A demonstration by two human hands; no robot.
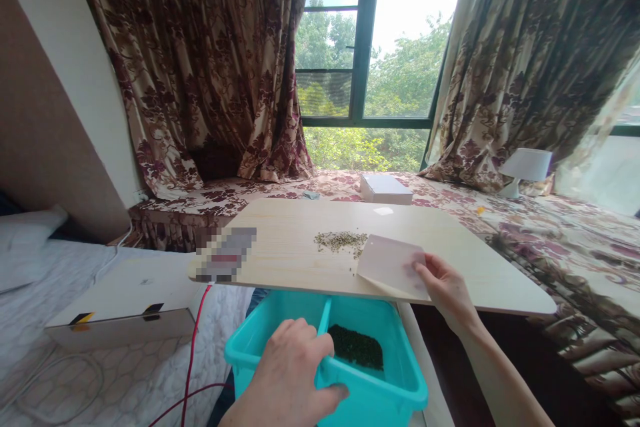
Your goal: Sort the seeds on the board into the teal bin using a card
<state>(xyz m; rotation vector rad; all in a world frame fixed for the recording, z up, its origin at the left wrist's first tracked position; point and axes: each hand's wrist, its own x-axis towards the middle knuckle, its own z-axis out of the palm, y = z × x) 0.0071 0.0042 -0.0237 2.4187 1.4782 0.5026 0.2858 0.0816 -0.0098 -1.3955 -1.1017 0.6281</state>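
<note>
My right hand (443, 287) pinches the right edge of a thin translucent plastic sheet (387, 263), held low over the pale wooden tabletop (460, 250). By the sheet's left edge lies a loose scatter of small greenish-brown grains (340, 240). Below the near table edge is a turquoise bin (380, 383), split by a divider into two compartments. Dark green grains (357, 347) cover part of the right compartment's floor; the visible part of the left one shows bare plastic. My left hand (293, 370) is closed around the bin's near rim at the divider, its thumb over the rim.
A pixelated flat object (227, 253) lies at the tabletop's left end, with a red cable (195, 340) running down from there. A white box (130, 300) rests on the bed at left. Behind the table are another white box (385, 188) and a lamp (525, 167).
</note>
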